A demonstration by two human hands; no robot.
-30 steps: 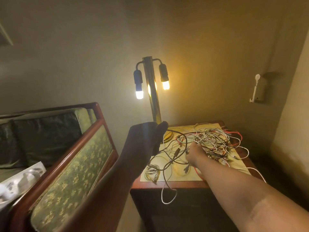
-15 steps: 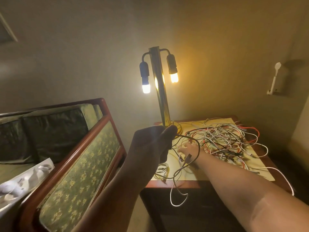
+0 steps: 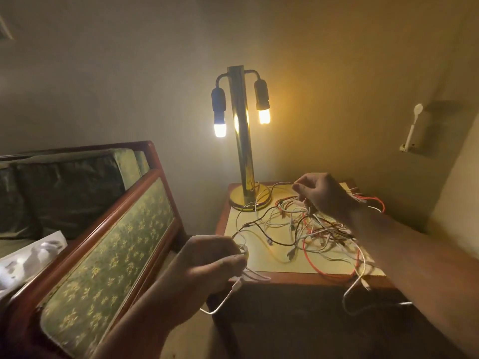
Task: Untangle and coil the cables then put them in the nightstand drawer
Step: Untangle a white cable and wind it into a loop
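A tangle of white, black and orange cables lies spread over the nightstand, whose top is yellow with a wooden rim. My left hand is off the nightstand's front-left corner and grips white and dark cable ends; a white loop hangs below it. My right hand is raised over the back of the pile and pinches a thin cable between thumb and fingers. A dark cable runs from the left hand into the tangle. The drawer front is in shadow.
A brass lamp with two lit bulbs stands at the nightstand's back left. A wooden-framed green patterned sofa sits close on the left. Some cables hang over the front right edge. A white fitting is on the right wall.
My left hand has dropped from in front of the lamp to the nightstand's front-left corner. My right hand has lifted from the pile's near side to its back, pinching a thin cable.
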